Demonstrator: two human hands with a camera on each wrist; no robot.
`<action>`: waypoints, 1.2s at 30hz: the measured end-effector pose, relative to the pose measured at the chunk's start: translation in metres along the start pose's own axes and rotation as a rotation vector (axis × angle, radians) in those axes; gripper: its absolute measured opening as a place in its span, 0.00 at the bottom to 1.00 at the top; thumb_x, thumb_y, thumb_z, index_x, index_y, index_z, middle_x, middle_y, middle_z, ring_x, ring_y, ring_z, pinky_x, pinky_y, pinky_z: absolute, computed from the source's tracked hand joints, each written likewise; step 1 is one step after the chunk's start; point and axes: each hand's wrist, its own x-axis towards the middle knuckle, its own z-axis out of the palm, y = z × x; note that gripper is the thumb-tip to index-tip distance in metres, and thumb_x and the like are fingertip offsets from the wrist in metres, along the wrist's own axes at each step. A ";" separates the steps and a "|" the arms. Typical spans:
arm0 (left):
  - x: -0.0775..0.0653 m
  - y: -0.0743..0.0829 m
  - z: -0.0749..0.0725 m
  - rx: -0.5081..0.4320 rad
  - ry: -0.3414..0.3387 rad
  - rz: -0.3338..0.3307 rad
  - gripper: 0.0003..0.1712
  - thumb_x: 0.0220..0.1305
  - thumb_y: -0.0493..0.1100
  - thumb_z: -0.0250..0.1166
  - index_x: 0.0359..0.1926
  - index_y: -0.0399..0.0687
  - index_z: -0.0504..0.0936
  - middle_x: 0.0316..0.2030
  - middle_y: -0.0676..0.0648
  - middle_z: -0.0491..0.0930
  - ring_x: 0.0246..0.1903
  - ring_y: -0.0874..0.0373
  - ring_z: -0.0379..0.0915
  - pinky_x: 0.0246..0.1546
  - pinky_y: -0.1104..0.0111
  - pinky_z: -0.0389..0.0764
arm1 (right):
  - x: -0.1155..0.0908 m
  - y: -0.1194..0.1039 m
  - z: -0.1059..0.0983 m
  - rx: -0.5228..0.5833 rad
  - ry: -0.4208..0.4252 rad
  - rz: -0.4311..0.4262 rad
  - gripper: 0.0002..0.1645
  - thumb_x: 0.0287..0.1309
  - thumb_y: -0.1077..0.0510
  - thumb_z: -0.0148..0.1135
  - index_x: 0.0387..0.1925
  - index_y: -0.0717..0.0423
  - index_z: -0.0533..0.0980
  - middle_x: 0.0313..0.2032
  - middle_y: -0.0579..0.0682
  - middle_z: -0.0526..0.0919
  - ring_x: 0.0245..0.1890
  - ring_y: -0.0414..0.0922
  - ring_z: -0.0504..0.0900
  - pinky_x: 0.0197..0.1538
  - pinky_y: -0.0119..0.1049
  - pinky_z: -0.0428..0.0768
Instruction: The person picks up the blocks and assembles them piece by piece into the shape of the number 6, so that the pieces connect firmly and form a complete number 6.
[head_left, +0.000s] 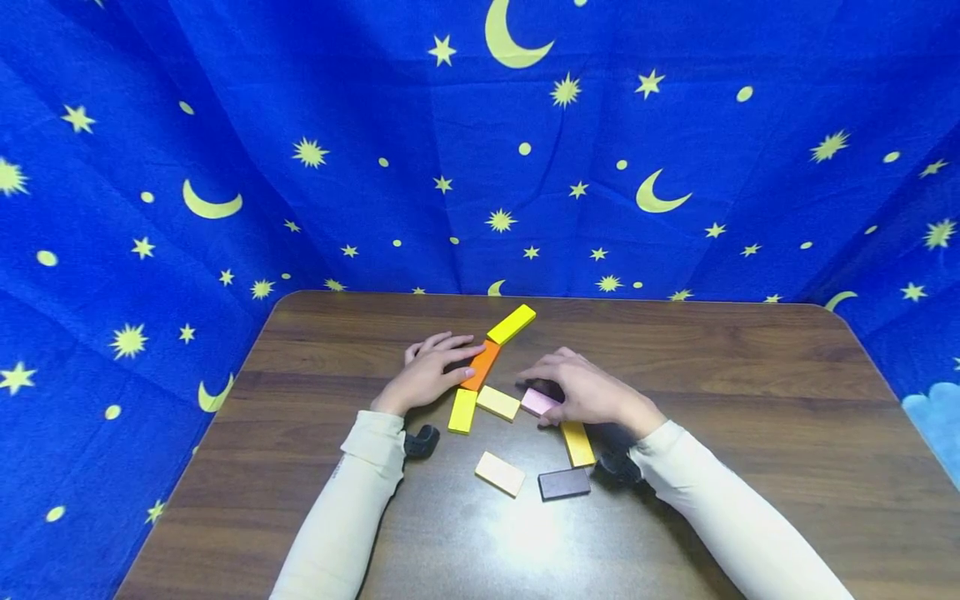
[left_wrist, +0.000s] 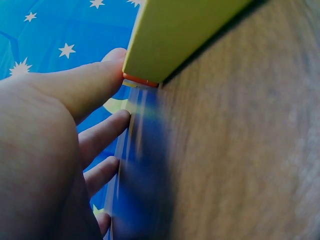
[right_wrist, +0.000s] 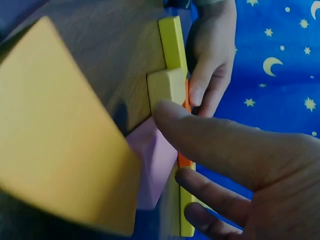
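My left hand (head_left: 427,375) lies along the left side of an orange block (head_left: 483,367), fingers extended and fingertips right at its edge. A yellow block (head_left: 512,324) continues from its far end, and another yellow block (head_left: 462,412) from its near end. Beside that one, a pale yellow block (head_left: 498,403) angles to the right toward a pink block (head_left: 537,402). Over the pink block is my right hand (head_left: 588,392), thumb on the near side and loosely bent fingers on the far side, spread wider than the block. An amber block (head_left: 578,446) extends toward me from the pink one.
Closer to me on the wooden table (head_left: 712,350) lie a cream block (head_left: 500,474) and a dark purple block (head_left: 565,484). A blue star-and-moon curtain (head_left: 450,225) hangs behind the table. Black wrist straps (head_left: 422,442) show below the sleeves.
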 end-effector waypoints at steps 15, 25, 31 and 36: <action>0.001 -0.001 0.002 0.004 0.010 0.023 0.26 0.75 0.56 0.57 0.71 0.63 0.73 0.74 0.50 0.64 0.74 0.43 0.48 0.65 0.40 0.44 | -0.011 -0.001 -0.003 0.002 -0.084 0.065 0.37 0.44 0.53 0.82 0.58 0.55 0.80 0.51 0.49 0.83 0.49 0.46 0.77 0.52 0.45 0.76; 0.000 -0.001 0.002 -0.003 0.010 0.015 0.27 0.75 0.56 0.57 0.71 0.63 0.72 0.74 0.51 0.63 0.74 0.43 0.47 0.66 0.40 0.44 | -0.015 -0.008 0.005 -0.101 -0.020 0.087 0.38 0.37 0.42 0.84 0.49 0.55 0.81 0.43 0.46 0.83 0.44 0.44 0.77 0.49 0.43 0.76; 0.001 0.000 0.001 -0.002 0.000 0.002 0.27 0.75 0.56 0.57 0.71 0.64 0.72 0.74 0.51 0.63 0.75 0.43 0.47 0.66 0.40 0.43 | -0.015 -0.014 0.009 -0.124 -0.001 0.094 0.38 0.35 0.38 0.84 0.45 0.54 0.81 0.40 0.44 0.82 0.43 0.43 0.76 0.49 0.43 0.77; 0.001 0.000 0.001 0.003 0.005 0.006 0.27 0.75 0.56 0.57 0.71 0.63 0.72 0.74 0.50 0.63 0.75 0.43 0.47 0.66 0.40 0.43 | -0.014 -0.020 0.012 -0.125 0.012 0.075 0.37 0.32 0.37 0.84 0.43 0.53 0.81 0.38 0.43 0.82 0.42 0.43 0.76 0.47 0.43 0.76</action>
